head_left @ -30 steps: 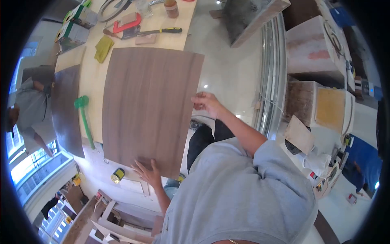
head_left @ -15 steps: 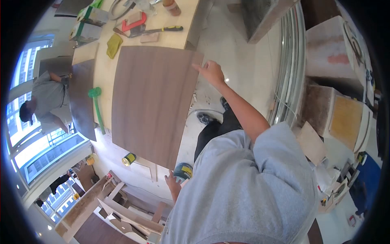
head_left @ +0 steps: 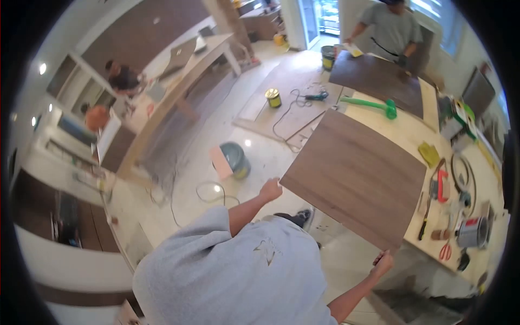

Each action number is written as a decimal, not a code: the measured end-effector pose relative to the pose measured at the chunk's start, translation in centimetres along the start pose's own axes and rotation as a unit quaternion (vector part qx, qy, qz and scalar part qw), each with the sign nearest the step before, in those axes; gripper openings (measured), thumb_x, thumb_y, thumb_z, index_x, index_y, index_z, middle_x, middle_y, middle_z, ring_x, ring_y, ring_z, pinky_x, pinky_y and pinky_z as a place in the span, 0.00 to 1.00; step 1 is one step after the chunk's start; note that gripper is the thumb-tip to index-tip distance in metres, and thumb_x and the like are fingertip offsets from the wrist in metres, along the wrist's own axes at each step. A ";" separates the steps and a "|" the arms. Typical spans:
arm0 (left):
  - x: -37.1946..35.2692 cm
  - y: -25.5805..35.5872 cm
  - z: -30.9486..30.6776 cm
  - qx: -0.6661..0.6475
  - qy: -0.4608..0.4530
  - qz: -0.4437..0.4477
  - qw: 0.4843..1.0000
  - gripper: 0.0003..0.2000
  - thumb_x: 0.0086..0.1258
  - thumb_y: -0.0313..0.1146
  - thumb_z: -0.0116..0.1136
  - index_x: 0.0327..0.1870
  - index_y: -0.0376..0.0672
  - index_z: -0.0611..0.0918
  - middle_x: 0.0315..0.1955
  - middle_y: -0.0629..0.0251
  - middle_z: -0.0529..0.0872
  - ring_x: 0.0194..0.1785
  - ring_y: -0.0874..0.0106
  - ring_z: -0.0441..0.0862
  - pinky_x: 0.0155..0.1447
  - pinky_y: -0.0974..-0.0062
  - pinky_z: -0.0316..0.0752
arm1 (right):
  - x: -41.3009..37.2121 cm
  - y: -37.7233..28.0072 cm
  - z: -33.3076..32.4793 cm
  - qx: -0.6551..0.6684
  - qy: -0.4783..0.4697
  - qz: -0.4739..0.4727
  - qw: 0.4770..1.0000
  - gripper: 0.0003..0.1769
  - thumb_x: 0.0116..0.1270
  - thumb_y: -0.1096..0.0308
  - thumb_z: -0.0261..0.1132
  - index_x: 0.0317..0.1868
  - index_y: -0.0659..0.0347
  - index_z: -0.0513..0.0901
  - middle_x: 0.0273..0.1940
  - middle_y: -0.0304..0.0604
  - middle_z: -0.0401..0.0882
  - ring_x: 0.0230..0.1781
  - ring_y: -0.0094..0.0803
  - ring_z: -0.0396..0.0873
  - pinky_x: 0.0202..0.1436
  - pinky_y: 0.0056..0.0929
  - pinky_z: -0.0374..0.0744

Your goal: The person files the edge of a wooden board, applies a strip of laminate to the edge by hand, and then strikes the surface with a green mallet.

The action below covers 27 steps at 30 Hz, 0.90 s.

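Note:
A brown wood-grain panel (head_left: 355,179) lies partly over the pale workbench, its near side jutting out past the bench edge. My left hand (head_left: 271,190) is closed on the panel's left corner. At the near right corner, my right hand (head_left: 383,262) grips the edge with its fingers curled. Just beyond the panel is a green mallet (head_left: 390,109). A yellow cloth (head_left: 428,154) rests on the bench to the right of the panel.
A co-worker (head_left: 392,30) stands behind a second dark panel (head_left: 379,81). Tools, a red clamp (head_left: 443,186) and a metal can (head_left: 472,233) crowd the workbench (head_left: 409,132). On the floor are a bucket (head_left: 238,161), a yellow tin (head_left: 273,98), a power tool (head_left: 317,96) and cords.
The view has swung round, so the panel now appears to the right of centre. My left hand, earlier open off the panel's corner, has closed on it; my right hand now grips its corner.

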State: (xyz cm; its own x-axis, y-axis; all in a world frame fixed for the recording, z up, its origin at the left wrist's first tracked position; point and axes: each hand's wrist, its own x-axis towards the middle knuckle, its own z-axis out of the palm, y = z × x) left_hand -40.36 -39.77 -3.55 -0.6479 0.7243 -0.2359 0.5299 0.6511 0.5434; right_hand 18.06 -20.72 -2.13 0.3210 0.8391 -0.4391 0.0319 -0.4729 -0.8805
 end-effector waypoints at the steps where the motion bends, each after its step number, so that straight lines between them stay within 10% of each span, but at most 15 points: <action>1: -0.6 1.5 0.1 -0.018 0.056 -0.053 0.997 0.27 0.74 0.37 0.60 0.72 0.35 0.81 0.63 0.36 0.87 0.72 0.41 0.81 0.76 0.47 0.76 | -0.3 -0.7 -0.5 -0.017 0.001 0.004 1.000 0.20 0.84 0.58 0.63 0.31 0.59 0.79 0.20 0.33 0.71 0.15 0.22 0.66 0.17 0.28 0.64; 7: 1.7 -0.1 -0.5 -0.270 -0.003 -0.158 0.950 0.27 0.73 0.32 0.57 0.73 0.36 0.79 0.58 0.44 0.90 0.69 0.48 0.84 0.72 0.58 0.80 | 4.3 -3.5 -5.3 -0.045 0.069 0.022 0.996 0.19 0.81 0.55 0.61 0.35 0.60 0.82 0.26 0.36 0.74 0.21 0.25 0.69 0.21 0.29 0.65; 13: 1.5 0.1 -4.8 -0.429 -0.134 -0.166 0.878 0.35 0.71 0.40 0.66 0.81 0.52 0.73 0.65 0.60 0.85 0.69 0.60 0.81 0.63 0.33 0.72 | 8.9 -8.3 -9.7 0.006 0.135 -0.156 0.979 0.13 0.81 0.61 0.62 0.54 0.60 0.86 0.31 0.36 0.77 0.26 0.25 0.70 0.27 0.29 0.74; 15: 2.7 -3.4 -3.9 -0.441 -0.228 -0.001 0.868 0.40 0.75 0.54 0.65 0.86 0.55 0.66 0.73 0.64 0.82 0.74 0.57 0.79 0.65 0.30 0.69 | 10.2 -7.3 -10.3 -0.145 0.067 -0.272 0.949 0.24 0.79 0.61 0.69 0.67 0.68 0.82 0.59 0.50 0.81 0.54 0.41 0.78 0.61 0.42 0.74; 16: 3.6 -3.6 -3.5 -0.405 -0.224 -0.061 0.884 0.41 0.77 0.56 0.63 0.88 0.56 0.63 0.75 0.65 0.81 0.76 0.57 0.78 0.68 0.29 0.68 | 11.1 -6.8 -10.3 -0.206 0.041 -0.333 0.919 0.31 0.78 0.61 0.73 0.74 0.72 0.80 0.73 0.57 0.83 0.69 0.49 0.81 0.79 0.48 0.74; 18: 4.0 -0.9 -4.9 -0.313 -0.250 -0.087 0.912 0.42 0.81 0.57 0.60 0.91 0.54 0.58 0.76 0.66 0.81 0.79 0.58 0.76 0.70 0.30 0.69 | 12.4 -4.9 -8.2 -0.225 0.127 -0.205 0.944 0.27 0.77 0.56 0.77 0.66 0.68 0.87 0.56 0.49 0.91 0.53 0.38 0.88 0.61 0.41 0.85; 19: 4.8 -3.8 -3.8 -0.230 -0.237 0.124 0.936 0.35 0.83 0.49 0.59 0.87 0.51 0.65 0.74 0.67 0.83 0.79 0.58 0.76 0.67 0.39 0.73 | 9.7 -5.9 -6.7 -0.197 0.114 -0.228 0.947 0.24 0.79 0.55 0.75 0.62 0.68 0.89 0.50 0.45 0.90 0.47 0.33 0.86 0.54 0.36 0.84; 20: 6.1 0.1 -4.3 -0.245 -0.200 -0.125 0.940 0.29 0.80 0.36 0.64 0.80 0.47 0.72 0.71 0.68 0.85 0.78 0.57 0.77 0.70 0.44 0.75 | 6.7 -7.1 -5.1 -0.169 0.100 -0.250 0.948 0.21 0.80 0.55 0.73 0.58 0.67 0.90 0.44 0.40 0.90 0.42 0.28 0.84 0.48 0.31 0.82; 27: 3.1 4.4 -3.9 -0.290 -0.218 -0.212 0.907 0.38 0.82 0.40 0.72 0.87 0.43 0.64 0.76 0.58 0.77 0.80 0.53 0.73 0.79 0.35 0.66 | -6.7 -0.7 -1.2 -0.095 0.098 -0.129 0.982 0.18 0.81 0.58 0.65 0.45 0.65 0.93 0.27 0.41 0.88 0.25 0.25 0.84 0.32 0.31 0.81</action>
State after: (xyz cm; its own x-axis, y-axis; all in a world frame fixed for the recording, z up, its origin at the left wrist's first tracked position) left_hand -42.13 -35.57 1.24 -0.3811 0.5396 -0.7507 -0.1756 0.7550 0.6318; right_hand 16.97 -26.36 1.63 0.4551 0.8783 -0.1465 0.3056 -0.3086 -0.9008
